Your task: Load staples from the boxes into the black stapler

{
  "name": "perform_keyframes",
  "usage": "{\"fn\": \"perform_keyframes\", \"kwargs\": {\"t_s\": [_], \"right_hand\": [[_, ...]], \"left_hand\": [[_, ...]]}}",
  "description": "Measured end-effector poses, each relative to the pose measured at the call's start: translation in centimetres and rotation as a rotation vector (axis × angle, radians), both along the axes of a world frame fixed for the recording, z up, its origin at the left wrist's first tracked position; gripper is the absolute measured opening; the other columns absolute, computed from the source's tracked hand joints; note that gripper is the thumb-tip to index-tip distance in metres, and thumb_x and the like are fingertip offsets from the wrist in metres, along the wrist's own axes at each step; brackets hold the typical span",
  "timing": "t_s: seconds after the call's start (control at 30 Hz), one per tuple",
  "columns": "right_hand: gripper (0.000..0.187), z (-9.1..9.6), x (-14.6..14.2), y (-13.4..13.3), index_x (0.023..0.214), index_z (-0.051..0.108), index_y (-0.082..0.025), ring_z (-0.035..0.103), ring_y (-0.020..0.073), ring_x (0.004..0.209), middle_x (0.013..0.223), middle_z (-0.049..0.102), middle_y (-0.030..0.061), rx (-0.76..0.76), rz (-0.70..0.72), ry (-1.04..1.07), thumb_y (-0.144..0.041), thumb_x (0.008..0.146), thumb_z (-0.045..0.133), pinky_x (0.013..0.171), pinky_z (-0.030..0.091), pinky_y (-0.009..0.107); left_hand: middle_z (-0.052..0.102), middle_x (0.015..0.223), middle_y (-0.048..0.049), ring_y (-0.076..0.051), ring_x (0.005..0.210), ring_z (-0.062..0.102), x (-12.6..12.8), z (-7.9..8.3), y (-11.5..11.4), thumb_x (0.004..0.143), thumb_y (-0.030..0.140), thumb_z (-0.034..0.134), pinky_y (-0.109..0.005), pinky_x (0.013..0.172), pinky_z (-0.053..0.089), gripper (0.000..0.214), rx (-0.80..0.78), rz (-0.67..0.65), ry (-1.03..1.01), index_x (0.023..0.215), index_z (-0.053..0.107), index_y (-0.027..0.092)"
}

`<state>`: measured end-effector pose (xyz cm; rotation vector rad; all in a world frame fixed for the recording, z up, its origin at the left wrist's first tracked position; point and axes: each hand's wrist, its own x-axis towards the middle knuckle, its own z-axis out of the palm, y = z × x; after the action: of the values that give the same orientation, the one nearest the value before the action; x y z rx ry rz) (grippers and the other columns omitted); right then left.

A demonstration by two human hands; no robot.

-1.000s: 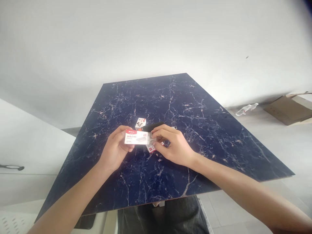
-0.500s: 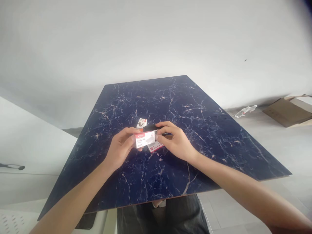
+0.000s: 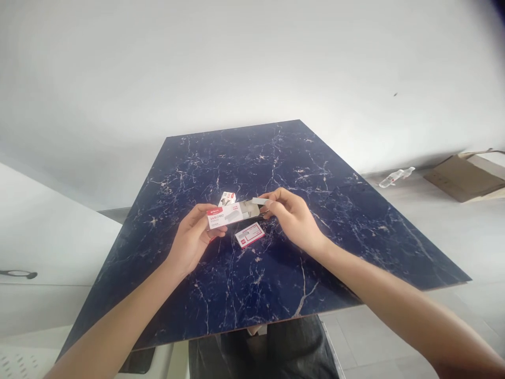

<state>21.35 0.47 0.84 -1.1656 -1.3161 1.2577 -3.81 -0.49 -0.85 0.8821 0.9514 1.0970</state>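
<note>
My left hand [image 3: 194,230] grips a white and red staple box [image 3: 224,216] at its left end, above the table, with the printed face toward me. The box's right end is open, and grey cardboard flaps show there. At that end, my right hand [image 3: 292,213] pinches a pale strip [image 3: 260,201] that looks like the end flap. Below the held box, a second small white and red box [image 3: 250,235] lies flat. Another small white box [image 3: 227,198] with a dark picture sits just behind. Something dark beside my right fingers is mostly hidden.
The dark blue marbled tabletop [image 3: 236,158] reaches toward a pale wall. On the floor at right are clear plastic bottles [image 3: 395,177] and an open cardboard box [image 3: 465,176]. A white cabinet with a dark handle [image 3: 19,274] stands at left.
The held box has moved left and slightly up, and its right end now shows open. My right hand has drawn away to the right, uncovering the flat box below.
</note>
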Motion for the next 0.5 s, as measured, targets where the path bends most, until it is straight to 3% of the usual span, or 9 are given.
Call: {"fn": "perform_keyframes", "kwargs": {"t_s": [0.13, 0.27, 0.37, 0.5], "right_hand": [[0.014, 0.4, 0.6, 0.7, 0.084, 0.057, -0.022, 0.064, 0.0147, 0.073, 0.079, 0.065, -0.0009, -0.114, -0.080, 0.340, -0.024, 0.084, 0.070, 0.072, 0.053, 0.029], [0.016, 0.9, 0.9, 1.2, 0.088, 0.059, -0.022, 0.060, 0.0131, 0.072, 0.081, 0.061, -0.0013, -0.321, -0.060, 0.585, -0.024, 0.077, 0.070, 0.067, 0.050, 0.026], [0.016, 0.8, 0.8, 1.2, 0.080, 0.061, -0.018, 0.051, 0.0108, 0.065, 0.081, 0.058, 0.0005, -0.418, 0.064, 0.578, -0.032, 0.080, 0.069, 0.056, 0.041, 0.024], [0.025, 0.5, 0.4, 0.6, 0.084, 0.065, -0.017, 0.043, 0.0086, 0.061, 0.075, 0.053, -0.0015, -0.377, 0.202, 0.407, -0.039, 0.086, 0.076, 0.053, 0.033, 0.023]], "left_hand": [[0.075, 0.103, -0.0044, -0.013, 0.077, 0.072, -0.2, -0.4, 0.2, 0.091, 0.032, 0.076, -0.022, 0.070, 0.064, 0.019, -0.050, 0.021, -0.074, 0.108, 0.072, 0.024], [0.075, 0.106, -0.0054, -0.013, 0.080, 0.074, -0.2, -0.4, 0.2, 0.092, 0.029, 0.075, -0.022, 0.073, 0.064, 0.019, -0.056, 0.011, -0.126, 0.110, 0.072, 0.023], [0.075, 0.108, -0.0058, -0.014, 0.082, 0.075, -0.1, -0.3, 0.1, 0.094, 0.029, 0.073, -0.024, 0.075, 0.065, 0.018, -0.034, -0.040, -0.168, 0.111, 0.073, 0.024], [0.074, 0.114, -0.0075, -0.017, 0.087, 0.076, 0.1, -0.1, -0.3, 0.096, 0.030, 0.071, -0.026, 0.078, 0.066, 0.021, 0.002, -0.107, -0.168, 0.115, 0.073, 0.024]]}}
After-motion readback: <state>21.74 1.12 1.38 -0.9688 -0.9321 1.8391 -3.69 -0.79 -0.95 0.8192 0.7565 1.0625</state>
